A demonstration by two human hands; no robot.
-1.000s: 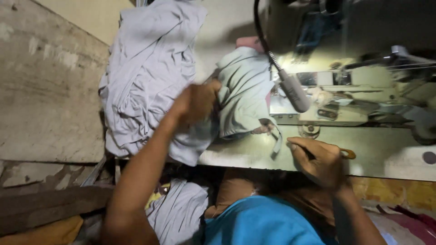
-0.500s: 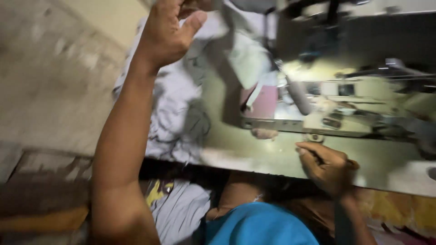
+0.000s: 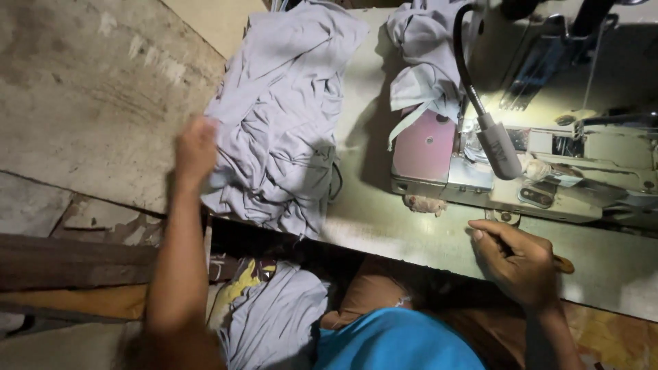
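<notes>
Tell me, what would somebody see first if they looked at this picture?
Probably the big heap of pale grey cloth spilling over the left end of the sewing table, with the left hand reaching into its edge. Next comes the lit sewing machine on the right, under a bendy lamp. The right hand rests near the table's front edge, holding a small tool.
</notes>
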